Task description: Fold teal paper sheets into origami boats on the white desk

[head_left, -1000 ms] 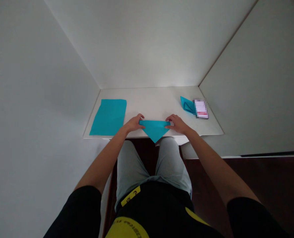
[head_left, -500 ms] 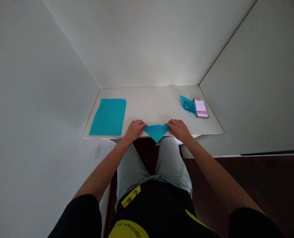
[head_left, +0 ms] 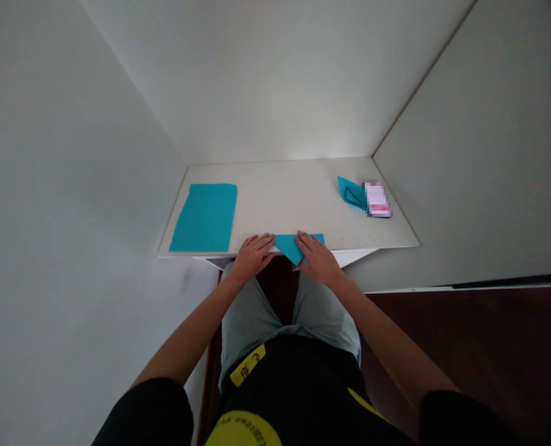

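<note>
A folded piece of teal paper [head_left: 287, 245], triangular with its point toward me, lies at the front edge of the white table and overhangs it. My left hand [head_left: 254, 255] rests flat at the paper's left corner, fingers stretched out. Across its right half lies my right hand [head_left: 317, 257], with fingers extended and pressing the paper down; part of the paper is hidden under it. The paper's right corner shows beyond those fingers.
On the left of the white table [head_left: 284, 192] lies a flat teal sheet [head_left: 205, 217]. At the back right, a folded teal paper piece [head_left: 349, 191] touches a phone [head_left: 377, 199] with a blurred screen. White walls enclose the table at the back and sides.
My right hand has let go of the paper's right corner and moved left onto the paper. My left hand has flattened from a pinch. The paper now lies on the table edge.
</note>
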`<state>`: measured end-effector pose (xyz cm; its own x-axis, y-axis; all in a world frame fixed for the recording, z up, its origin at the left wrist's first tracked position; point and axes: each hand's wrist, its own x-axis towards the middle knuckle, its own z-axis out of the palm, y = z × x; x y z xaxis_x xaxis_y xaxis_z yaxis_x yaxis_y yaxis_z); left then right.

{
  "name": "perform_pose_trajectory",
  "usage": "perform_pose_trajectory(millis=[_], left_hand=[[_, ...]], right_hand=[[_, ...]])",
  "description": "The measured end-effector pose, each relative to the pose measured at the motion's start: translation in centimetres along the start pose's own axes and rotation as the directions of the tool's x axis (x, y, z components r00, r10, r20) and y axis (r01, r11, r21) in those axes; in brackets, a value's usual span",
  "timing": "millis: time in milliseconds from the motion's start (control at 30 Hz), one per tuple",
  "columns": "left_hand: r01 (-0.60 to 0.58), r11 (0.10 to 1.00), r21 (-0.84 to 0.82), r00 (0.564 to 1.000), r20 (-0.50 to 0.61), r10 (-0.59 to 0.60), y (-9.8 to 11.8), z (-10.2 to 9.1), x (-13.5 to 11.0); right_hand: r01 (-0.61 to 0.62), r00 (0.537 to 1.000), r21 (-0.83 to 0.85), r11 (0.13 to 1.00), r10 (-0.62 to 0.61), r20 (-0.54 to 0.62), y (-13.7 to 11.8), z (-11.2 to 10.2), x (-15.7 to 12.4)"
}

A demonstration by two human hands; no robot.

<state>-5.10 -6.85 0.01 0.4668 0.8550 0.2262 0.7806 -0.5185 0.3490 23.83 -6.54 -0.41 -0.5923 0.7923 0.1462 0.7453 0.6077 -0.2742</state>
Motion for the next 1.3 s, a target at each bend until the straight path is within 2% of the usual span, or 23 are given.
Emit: perform_pose_trajectory(millis=[133,267,367,567,700,800,967,1167,1300], left_hand=[[0.030,0.999,-0.014,0.998,-0.047,-0.030,0.3,0.4,-0.1],[0.031,0.998,-0.048,0.997,-0.073,-0.034,1.2,0.6,-0.4],[0.065,0.992,-0.104,0.994,-0.077,-0.073,1.6,0.3,-0.2],[0.289,0.926,-0.244,0.944,-0.091,-0.318,0.5,-1.2,2.5],[0.371,0.901,-0.225,0.913,-0.089,-0.399,-0.6,-1.3,4.2],[0.344,0.924,-0.166,0.923,-0.122,-0.365,-0.7,-0.6,4.3],[0.178,0.984,-0.001,0.966,-0.192,-0.175,-0.4,0.7,2.7],[-0.017,0.995,0.095,0.995,-0.094,0.026,0.1,1.2,0.8],[-0.045,0.995,0.092,0.996,-0.071,0.052,0.4,1.3,0.4]], right_hand=[[-0.050,0.994,0.022,0.999,0.052,-0.091,1.9,0.5,-1.2],[-0.140,0.970,0.032,0.990,0.143,-0.197,4.2,-0.6,-3.4],[-0.177,0.959,0.079,0.981,0.191,-0.212,5.0,-1.5,-3.8],[-0.245,0.914,0.326,0.913,0.329,-0.236,6.1,-2.1,-1.1],[-0.287,0.922,0.290,0.913,0.346,-0.175,6.9,-1.8,0.9],[-0.312,0.914,0.225,0.923,0.356,-0.192,7.0,-1.2,1.6],[-0.275,0.898,0.228,0.934,0.334,-0.286,7.0,-0.3,1.5],[-0.264,0.886,0.173,0.949,0.310,-0.345,7.4,-0.1,1.6],[-0.244,0.911,0.083,0.966,0.258,-0.322,6.7,-0.4,1.9]])
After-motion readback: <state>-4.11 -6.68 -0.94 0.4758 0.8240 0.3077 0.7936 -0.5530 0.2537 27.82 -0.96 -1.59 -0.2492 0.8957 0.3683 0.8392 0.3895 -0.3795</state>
